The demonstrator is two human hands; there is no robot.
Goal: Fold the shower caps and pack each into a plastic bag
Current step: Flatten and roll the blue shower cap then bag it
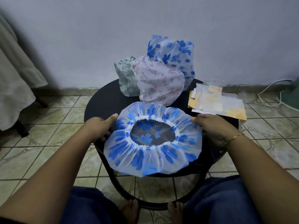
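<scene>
Fingers of both hands are curling round opposite edges of a blue-flowered shower cap (152,143), which is lying spread out flat, opening upward, on the near half of a round black table (100,101). On the left side the left hand (98,126) is gripping the cap's rim, its thumb lying along the top of the edge while the other fingers are tucking underneath it. On the right side the right hand (213,126) is holding the opposite rim in the same way, a thin gold bracelet (234,137) sitting on its wrist. White elastic is gathering the cap's opening into an oval, and the dark tabletop is showing through the clear plastic inside it. The near edge of the cap is hanging just past the table's near rim.

At the far side of the table three more caps are standing puffed up and touching one another: a green-patterned cap (125,78) on the left, a pink-patterned cap (159,81) in the middle, just beyond the spread cap, and a second blue-flowered cap (174,52) behind it, leaning by the wall. To the right of them a loose stack of clear plastic bags (216,101) with yellowish inserts is lying on the table's right edge, partly overhanging it
</scene>
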